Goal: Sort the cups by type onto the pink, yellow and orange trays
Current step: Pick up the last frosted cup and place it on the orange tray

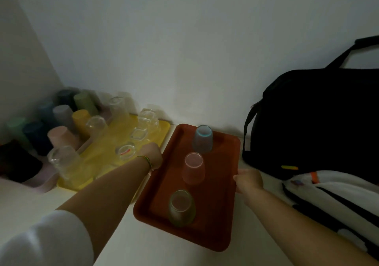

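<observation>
On the tabletop (155,251): three trays are sitting close together near the wall, each carrying upturned cups. No loose cup is showing on the smooth white surface, so I am judging the sorting close to finished.
Black bag (317,118): slumping at my right, soft dark fabric with a strap looping up, just beside the orange tray.
Striped cloth (338,200): lying under the bag's near side, white with black bands.
Orange tray (219,189): lying nearest me at an angle, a flat, matte rectangle with rounded corners. Whether it is lifting off the tabletop I cannot tell.
Yellow tray (106,142): sitting just left of the orange one, carrying clear glasses (65,161), some round, some faceted.
Pink tray (44,184): sitting farthest left, carrying opaque matte tumblers (61,136) in muted colours, and too dim to count.
Left hand (151,155): I am gripping the orange tray's left rim, fingers curling out of sight.
Right hand (249,180): I am pinching the right rim, fingers curled over it.
Tinted cups: blue cup (202,139), pink cup (193,168) and green cup (181,208) are standing upside down in a row on the orange tray, translucent and rounded.
Remaining: probably only settling this tray in place.
</observation>
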